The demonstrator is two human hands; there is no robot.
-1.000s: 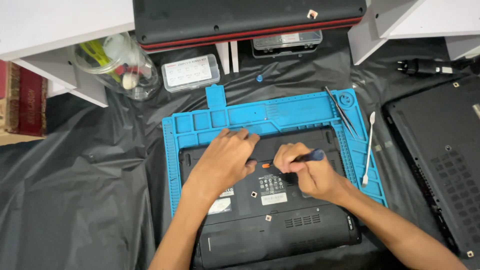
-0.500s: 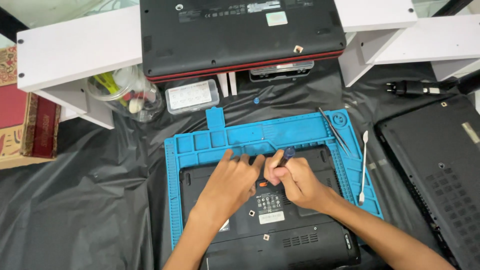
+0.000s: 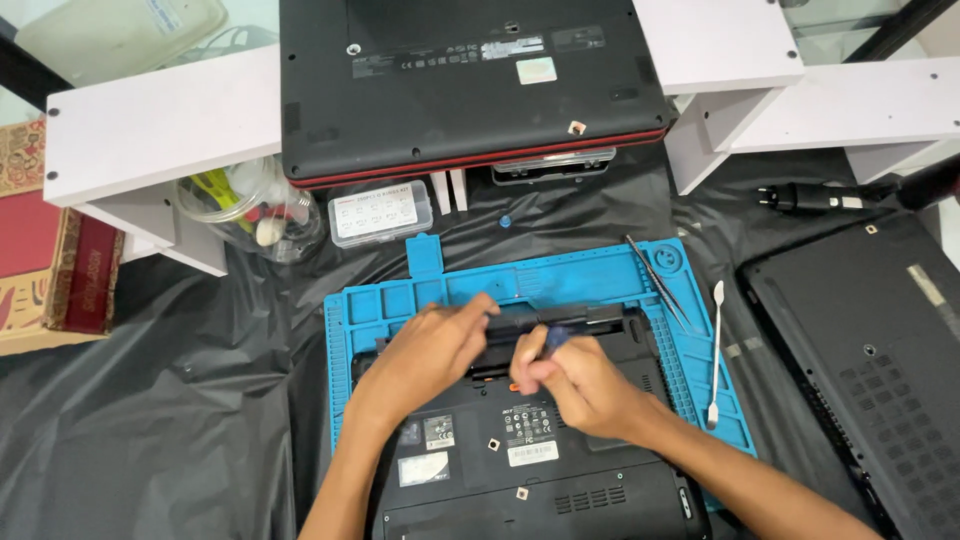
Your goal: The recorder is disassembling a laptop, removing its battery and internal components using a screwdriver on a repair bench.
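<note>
A black laptop (image 3: pixel 520 470) lies bottom-up on a blue work mat (image 3: pixel 590 275). Both hands are at its far edge, where a long black battery bar (image 3: pixel 585 318) sits slightly raised from the case. My left hand (image 3: pixel 430 355) rests over the left part of that edge, fingertips on the bar's left end. My right hand (image 3: pixel 580 385) is closed around a small dark screwdriver (image 3: pixel 555 338), its tip hidden near the bar. A bit of orange shows between the hands.
Tweezers (image 3: pixel 655 280) and a white spudger (image 3: pixel 716 350) lie on the mat's right side. A second laptop (image 3: pixel 470 80) rests on white shelves, a third (image 3: pixel 860 370) lies at the right. A clear screw box (image 3: pixel 380 213), plastic tub (image 3: pixel 245 205) and plug (image 3: pixel 810 197) sit behind.
Both hands moved from the laptop's middle up to its far edge. The battery bar now looks lifted out of its bay. The view tilted up toward the shelves.
</note>
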